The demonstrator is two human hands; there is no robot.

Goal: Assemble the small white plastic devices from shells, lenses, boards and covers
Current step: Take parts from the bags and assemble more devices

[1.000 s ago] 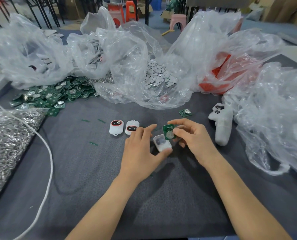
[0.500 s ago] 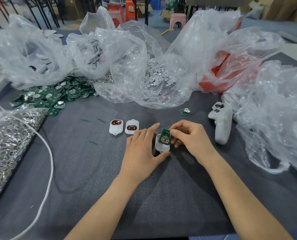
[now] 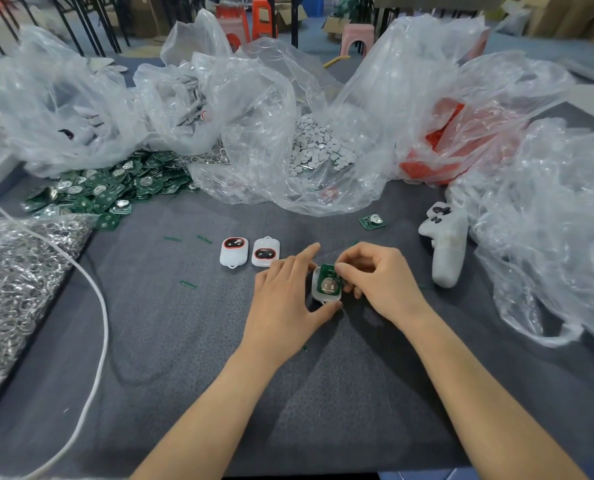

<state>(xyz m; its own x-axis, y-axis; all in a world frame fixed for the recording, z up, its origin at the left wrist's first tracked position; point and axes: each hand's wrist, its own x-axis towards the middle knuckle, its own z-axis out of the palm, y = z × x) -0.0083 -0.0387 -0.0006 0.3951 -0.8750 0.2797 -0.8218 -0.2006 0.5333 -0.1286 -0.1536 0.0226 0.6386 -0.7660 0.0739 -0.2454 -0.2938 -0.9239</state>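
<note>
Your right hand (image 3: 378, 276) pinches the board (image 3: 329, 285), now lowered into the shell (image 3: 326, 299) your left hand (image 3: 285, 306) grips. Seating looks nearly done.

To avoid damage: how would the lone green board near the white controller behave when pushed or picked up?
The lone green board looks thin and flat, so probably stiff and light. It lies flat on the grey cloth, so it would likely slide, not roll. Its round metal cell sits raised; perhaps pinch the edges.
</note>
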